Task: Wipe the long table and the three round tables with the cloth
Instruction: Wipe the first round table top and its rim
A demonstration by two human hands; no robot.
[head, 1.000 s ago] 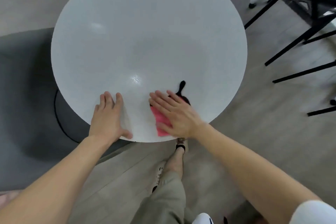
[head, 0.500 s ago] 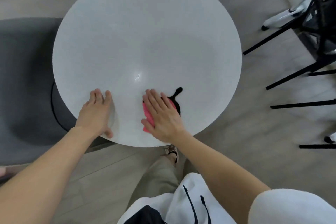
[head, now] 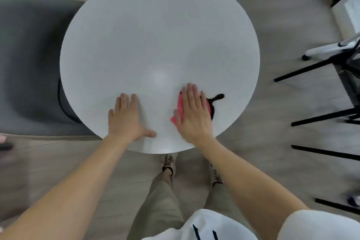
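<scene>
Head view, looking down on a round white tabletop (head: 159,25) that fills the centre of the frame. The person's left grip (head: 126,121) lies palm-down on the bare surface in the lower centre of the tabletop, near its lower rim, released: the fingers are straight and together, the thumb is spread toward the right, and it holds nothing. The right grip (head: 194,117), just to the right of it and apart from it, is likewise flat and released, with straight fingers pointing up the frame, pressing on the cloth (head: 179,104) rather than grasping it. The cloth is pink and lies on the tabletop under this palm; its pink edge shows along the left side of the hand, and a black strip (head: 218,97) of it pokes out to the right of the fingers. Both forearms enter from the bottom corners. Below the rim, two shoes (head: 168,161) and khaki trousers (head: 159,200) stand on the wood-look floor (head: 272,142). A dark grey seat (head: 29,64) sits at the left edge, partly under the tabletop. Black furniture legs (head: 311,68) and a white chair base (head: 331,50) occupy the right edge.
</scene>
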